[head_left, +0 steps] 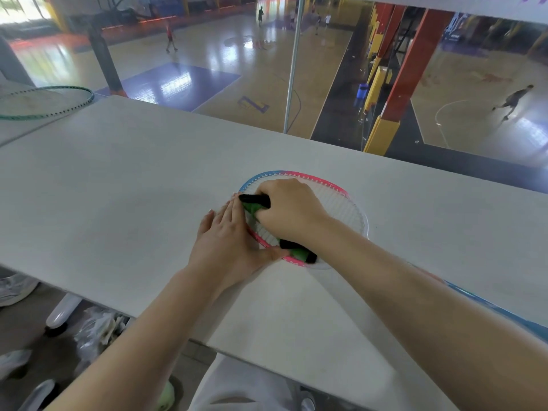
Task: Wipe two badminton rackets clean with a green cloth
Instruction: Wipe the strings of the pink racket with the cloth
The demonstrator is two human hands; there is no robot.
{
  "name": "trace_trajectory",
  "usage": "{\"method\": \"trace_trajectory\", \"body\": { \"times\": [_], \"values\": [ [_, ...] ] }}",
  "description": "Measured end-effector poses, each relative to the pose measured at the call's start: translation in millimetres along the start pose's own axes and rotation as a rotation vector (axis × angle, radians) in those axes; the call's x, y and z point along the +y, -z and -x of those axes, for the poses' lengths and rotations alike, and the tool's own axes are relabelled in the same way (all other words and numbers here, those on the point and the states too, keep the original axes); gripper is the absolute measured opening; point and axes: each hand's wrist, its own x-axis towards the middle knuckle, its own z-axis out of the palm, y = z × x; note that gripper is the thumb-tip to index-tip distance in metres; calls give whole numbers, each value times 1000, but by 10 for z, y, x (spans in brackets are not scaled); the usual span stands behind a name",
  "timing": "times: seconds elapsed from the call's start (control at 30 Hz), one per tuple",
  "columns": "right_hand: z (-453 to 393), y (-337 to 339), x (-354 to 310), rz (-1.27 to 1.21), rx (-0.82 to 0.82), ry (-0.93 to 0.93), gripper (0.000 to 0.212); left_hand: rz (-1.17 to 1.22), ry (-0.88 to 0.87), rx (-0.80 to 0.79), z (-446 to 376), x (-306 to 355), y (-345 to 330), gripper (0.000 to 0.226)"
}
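Fingers of right hand [289, 210] clench green cloth [252, 206] on pink-blue racket [341, 200]; left hand [228, 235] lies flat, released.

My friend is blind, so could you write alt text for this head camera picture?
A right hand grips a green cloth on the strings of a pink-and-blue racket lying on a white table, while the left hand lies flat beside its rim. A green racket lies far left; a sports hall shows below.

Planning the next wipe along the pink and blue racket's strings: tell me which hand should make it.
Right. The right hand already grips the green cloth on the strings, while the left hand lies flat, steadying the racket.
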Motion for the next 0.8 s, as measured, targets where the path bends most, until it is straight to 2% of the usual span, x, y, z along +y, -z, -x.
{"method": "trace_trajectory", "body": {
  "times": [0.1,0.2,0.43,0.53,0.7,0.8],
  "values": [
    [-27,59,-22,-242,-119,-94,13,12,9,-14,-12,-22,-20,133],
    [-52,150,91,-391,-242,-155,11,24,5,-3,-7,-27,-15,130],
    [-182,141,511,-81,-18,-80,14,-43,37,-87,40,33,75,127],
    [-330,171,679,161,69,-24,11,-52,37,-90,39,21,66,127],
    [-471,159,863,484,156,-5,14,-61,57,-92,46,27,56,130],
    [-466,50,832,532,155,19,18,-57,82,-99,40,26,43,133]
  ]
}}
